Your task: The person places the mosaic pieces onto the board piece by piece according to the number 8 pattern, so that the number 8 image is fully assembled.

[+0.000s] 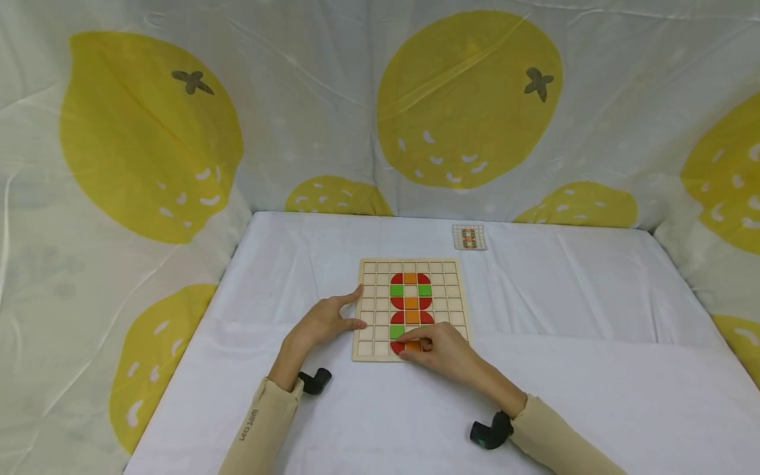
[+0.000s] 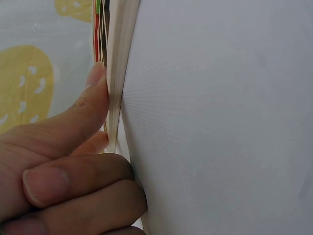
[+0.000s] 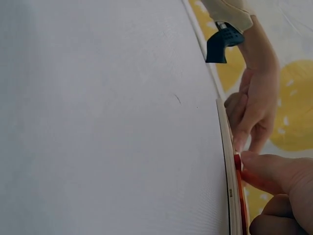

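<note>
A square wooden grid board [image 1: 369, 333] lies on the white table, with red rounded tiles, orange squares and green squares set in its middle columns. Beside its left edge is my left hand [image 1: 322, 321], thumb and index finger spread and touching the rim; the left wrist view shows the other fingers [image 2: 83, 205] curled low against the table. My right hand [image 1: 446, 353] reaches over the bottom row, pinching a red rounded tile [image 1: 396, 347] between thumb and index finger at the board's surface. An orange square [image 1: 412, 346] and part of the green row are partly covered by that hand.
A small pattern card [image 1: 469, 237] with a similar coloured figure on a grid lies behind the board, toward the right. Lemon-printed cloth [image 1: 332, 132] hangs around the back and sides of the table. Each wrist carries a black camera [image 1: 491, 432].
</note>
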`<control>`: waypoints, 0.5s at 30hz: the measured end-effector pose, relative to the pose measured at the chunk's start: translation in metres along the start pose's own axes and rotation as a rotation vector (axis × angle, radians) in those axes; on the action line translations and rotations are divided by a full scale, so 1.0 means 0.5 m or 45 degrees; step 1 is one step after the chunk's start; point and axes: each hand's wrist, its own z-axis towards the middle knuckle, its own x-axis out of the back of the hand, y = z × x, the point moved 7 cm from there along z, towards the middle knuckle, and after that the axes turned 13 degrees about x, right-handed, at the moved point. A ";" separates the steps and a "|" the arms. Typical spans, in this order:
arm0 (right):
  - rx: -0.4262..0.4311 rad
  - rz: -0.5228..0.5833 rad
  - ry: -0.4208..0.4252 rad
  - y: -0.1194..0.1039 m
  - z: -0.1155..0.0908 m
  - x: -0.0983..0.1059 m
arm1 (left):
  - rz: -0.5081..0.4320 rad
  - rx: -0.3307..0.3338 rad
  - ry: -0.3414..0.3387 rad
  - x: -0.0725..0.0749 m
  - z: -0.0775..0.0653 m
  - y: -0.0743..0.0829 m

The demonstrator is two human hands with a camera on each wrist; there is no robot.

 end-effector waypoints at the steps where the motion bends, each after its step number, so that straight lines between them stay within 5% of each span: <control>1: -0.001 0.007 -0.005 0.000 0.001 -0.001 | -0.006 0.003 0.000 0.001 0.000 0.000; 15: -0.020 -0.061 0.011 -0.006 0.005 -0.002 | -0.032 0.042 -0.020 0.002 -0.003 0.001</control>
